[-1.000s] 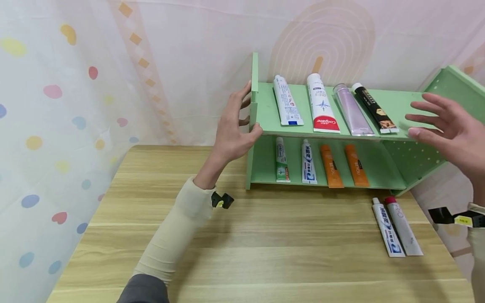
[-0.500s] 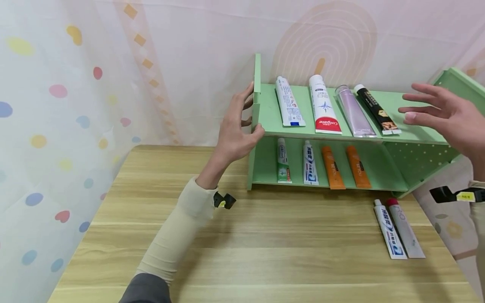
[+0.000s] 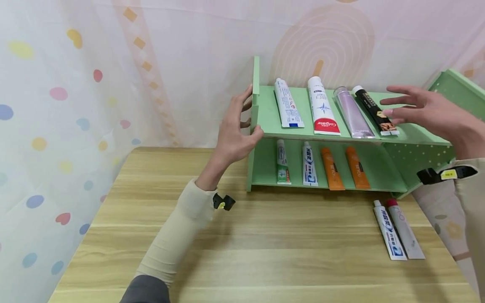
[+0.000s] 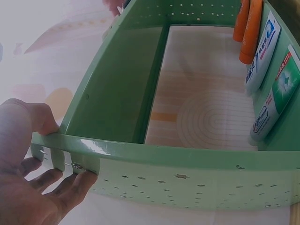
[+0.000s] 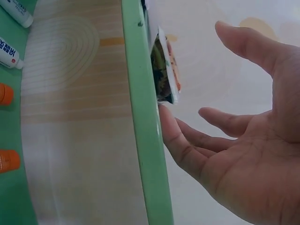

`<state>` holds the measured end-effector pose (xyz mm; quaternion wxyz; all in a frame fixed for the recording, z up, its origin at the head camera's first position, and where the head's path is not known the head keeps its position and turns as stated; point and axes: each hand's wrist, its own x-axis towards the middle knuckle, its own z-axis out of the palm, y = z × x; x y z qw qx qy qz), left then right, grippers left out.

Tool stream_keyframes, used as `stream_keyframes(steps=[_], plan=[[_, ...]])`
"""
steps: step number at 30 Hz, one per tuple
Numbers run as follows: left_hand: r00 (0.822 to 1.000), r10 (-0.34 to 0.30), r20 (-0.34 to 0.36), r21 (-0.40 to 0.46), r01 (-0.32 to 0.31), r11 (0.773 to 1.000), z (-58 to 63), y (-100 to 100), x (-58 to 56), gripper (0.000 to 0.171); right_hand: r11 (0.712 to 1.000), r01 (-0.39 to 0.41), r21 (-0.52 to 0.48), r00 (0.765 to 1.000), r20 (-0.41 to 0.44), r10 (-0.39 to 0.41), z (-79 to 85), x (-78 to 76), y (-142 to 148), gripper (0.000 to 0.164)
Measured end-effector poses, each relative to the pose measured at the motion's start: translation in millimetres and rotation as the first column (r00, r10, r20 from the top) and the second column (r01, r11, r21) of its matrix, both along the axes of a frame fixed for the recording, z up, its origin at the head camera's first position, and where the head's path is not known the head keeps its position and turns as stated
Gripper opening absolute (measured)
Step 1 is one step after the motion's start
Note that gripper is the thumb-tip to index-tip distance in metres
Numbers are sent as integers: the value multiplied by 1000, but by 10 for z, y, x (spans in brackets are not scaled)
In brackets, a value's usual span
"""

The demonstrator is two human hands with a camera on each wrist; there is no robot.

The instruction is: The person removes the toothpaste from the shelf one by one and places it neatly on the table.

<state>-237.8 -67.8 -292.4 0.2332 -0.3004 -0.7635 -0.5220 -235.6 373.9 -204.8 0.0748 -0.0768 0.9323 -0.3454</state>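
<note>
My left hand [image 3: 238,130] holds the left side panel of a green two-tier shelf rack [image 3: 253,168]. In the left wrist view its thumb lies over the panel's edge and its fingers [image 4: 77,190] rest against the outer face. My right hand [image 3: 428,110] hovers over the upper tier's right end with fingers spread and nothing in it. Nearest to it is a black toothpaste tube with a white cap [image 3: 375,110]. Left of that lie a lilac tube [image 3: 354,113], a red-and-white Colgate tube [image 3: 323,107] and a white-and-blue tube [image 3: 289,104].
Below on the lower tier are a green-and-white tube [image 3: 282,164], a blue-and-white tube [image 3: 309,165] and two orange tubes [image 3: 331,169]. A blue-and-white tube [image 3: 389,231] and a silver tube with a red cap [image 3: 406,231] lie on the wooden table [image 3: 265,248]. A patterned curtain hangs behind.
My right hand has moved left along the upper tier, closer to the black tube. The left hand stays on the side panel, and the tubes keep their places.
</note>
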Motion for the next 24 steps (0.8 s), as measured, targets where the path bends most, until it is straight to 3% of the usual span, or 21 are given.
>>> stream_keyframes(steps=[12, 24], plan=[[1000, 11, 0, -2, -11, 1000, 2, -5, -1, 84, 998, 12, 70, 994, 108, -19, 67, -241, -109, 83], [1000, 3, 6, 6, -3, 1000, -10, 8, 0, 84, 990, 9, 141, 986, 165, -33, 129, -308, -232, 93]])
